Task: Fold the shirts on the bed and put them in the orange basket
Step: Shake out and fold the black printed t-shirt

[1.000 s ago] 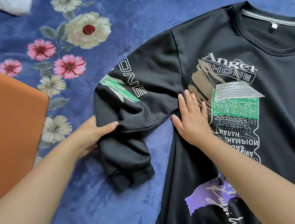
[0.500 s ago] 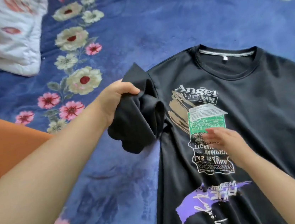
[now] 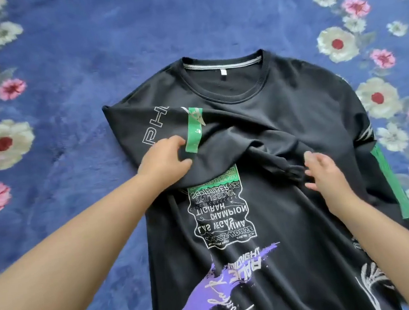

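Black shirt (image 3: 282,109) lies mid-bed (image 3: 84,66); my left hand (image 3: 165,159) pinches its folded-over sleeve (image 3: 222,137), my right hand (image 3: 326,173) hovers spread beside the cuff.

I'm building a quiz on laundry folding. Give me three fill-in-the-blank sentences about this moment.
1. The black shirt lies on a blue blanket printed with ____.
2. The left hand pinches the folded-over sleeve beside its ____ stripe.
3. The brushstroke print low on the shirt is ____.

Missing words: flowers; green; purple
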### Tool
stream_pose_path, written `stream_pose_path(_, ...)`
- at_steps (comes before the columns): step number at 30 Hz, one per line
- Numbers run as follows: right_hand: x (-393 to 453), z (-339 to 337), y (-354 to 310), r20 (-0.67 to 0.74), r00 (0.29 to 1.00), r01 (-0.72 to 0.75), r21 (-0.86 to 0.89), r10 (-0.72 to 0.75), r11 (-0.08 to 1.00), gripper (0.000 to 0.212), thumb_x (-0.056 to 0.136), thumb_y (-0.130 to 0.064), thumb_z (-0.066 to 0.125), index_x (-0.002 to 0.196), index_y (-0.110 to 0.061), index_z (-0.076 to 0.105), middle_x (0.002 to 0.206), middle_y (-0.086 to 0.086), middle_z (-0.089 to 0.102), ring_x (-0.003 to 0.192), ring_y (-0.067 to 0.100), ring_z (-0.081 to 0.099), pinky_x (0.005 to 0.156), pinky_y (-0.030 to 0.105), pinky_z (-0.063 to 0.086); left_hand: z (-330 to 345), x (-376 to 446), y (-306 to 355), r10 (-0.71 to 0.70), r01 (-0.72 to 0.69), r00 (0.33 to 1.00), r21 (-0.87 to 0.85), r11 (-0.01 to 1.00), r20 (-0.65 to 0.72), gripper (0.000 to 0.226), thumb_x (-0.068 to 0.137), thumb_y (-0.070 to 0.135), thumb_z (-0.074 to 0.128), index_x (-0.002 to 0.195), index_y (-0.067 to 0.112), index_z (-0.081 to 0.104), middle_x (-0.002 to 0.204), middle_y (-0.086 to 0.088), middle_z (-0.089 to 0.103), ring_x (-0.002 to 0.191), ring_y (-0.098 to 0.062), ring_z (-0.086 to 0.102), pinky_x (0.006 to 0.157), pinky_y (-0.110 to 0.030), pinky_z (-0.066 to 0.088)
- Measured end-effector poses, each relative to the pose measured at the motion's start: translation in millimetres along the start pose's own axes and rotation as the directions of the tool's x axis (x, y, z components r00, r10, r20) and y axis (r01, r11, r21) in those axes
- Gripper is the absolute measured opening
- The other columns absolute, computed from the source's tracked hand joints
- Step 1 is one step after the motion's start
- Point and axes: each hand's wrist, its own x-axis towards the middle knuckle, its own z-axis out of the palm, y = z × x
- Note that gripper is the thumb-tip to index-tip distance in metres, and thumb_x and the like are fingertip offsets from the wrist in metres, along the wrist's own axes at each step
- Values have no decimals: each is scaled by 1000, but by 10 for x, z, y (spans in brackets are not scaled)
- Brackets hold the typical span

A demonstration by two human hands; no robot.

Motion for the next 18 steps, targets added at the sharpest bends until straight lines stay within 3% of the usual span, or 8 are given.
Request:
stream_pose_path(3, 115, 118, -119, -124, 989, 55, -173, -77, 983, 74, 85, -45, 59, 144, -15, 26, 143, 5, 36, 127, 22, 40, 100, 30, 31, 224, -139, -316, 31, -18, 999, 372, 928, -30, 65, 77, 36, 69, 133, 20, 40, 129, -6, 39, 118, -28, 35, 94, -37, 34)
stream_pose_path(5, 258, 196, -175, -153, 988, -33, -162, 8, 986, 81, 83, -42, 63, 145, -15, 20, 146, 6, 31, 130, 25, 37, 99, 33, 33, 326, -175, -465, 21, 19, 996, 430, 903, -89, 70, 74, 31, 70, 135, 21, 39, 132, -7, 34, 118, -30, 33, 93, -39, 33)
stream_pose_path(7, 358, 262, -206, -144, 981, -142, -76, 130, 987, 73, 83, -30, 67, 141, -10, 28, 139, 9, 41, 122, 26, 44, 95, 32, 38, 389, -196, -547, -65, 124, 980, 317, 940, -189, 66, 75, 18, 68, 135, 16, 40, 131, -12, 34, 115, -32, 33, 89, -42, 35)
stream_pose_path(8, 389, 299, -215, -117, 983, -148, -31, 143, 989, 56, 83, -23, 68, 130, -7, 43, 125, 11, 51, 111, 25, 50, 88, 31, 41, 405, -196, -565, -134, 187, 963, 223, 957, -233, 63, 76, 15, 66, 133, 14, 40, 129, -14, 34, 114, -33, 34, 88, -44, 37)
stream_pose_path(10, 417, 326, -245, -92, 995, -37, -33, 34, 999, 12, 82, -11, 66, 82, -10, 54, 80, 7, 56, 81, 21, 49, 65, 26, 41, 430, -192, -575, -270, 285, 920, 13, 959, -283, 55, 79, 15, 63, 129, 8, 41, 124, -18, 37, 111, -35, 39, 85, -45, 38)
stream_pose_path(12, 462, 250, -350, -67, 983, 167, -95, -174, 981, 27, 80, -4, 62, 63, -17, 45, 64, -1, 46, 66, 15, 44, 58, 25, 37, 445, -178, -563, -342, 313, 887, -139, 939, -310, 48, 83, 17, 60, 126, 6, 40, 123, -19, 40, 106, -38, 46, 83, -44, 38)
stream_pose_path(14, 493, 119, -518, -66, 954, 288, -48, -291, 956, 22, 72, -3, 55, 63, -22, 48, 63, -1, 46, 62, 12, 42, 58, 27, 36, 438, -155, -548, -353, 295, 878, -214, 931, -323, 43, 87, 15, 54, 127, 7, 40, 124, -18, 41, 103, -38, 48, 82, -42, 38)
stream_pose_path(18, 665, -121, -778, -141, 948, 276, -91, -287, 957, 23, 68, 3, 37, 60, -18, 41, 60, 1, 35, 57, 13, 32, 51, 26, 26, 455, -116, -533, -317, 196, 873, -331, 923, -370, 39, 88, 1, 41, 125, 11, 52, 121, -19, 45, 105, -30, 44, 81, -25, 29)
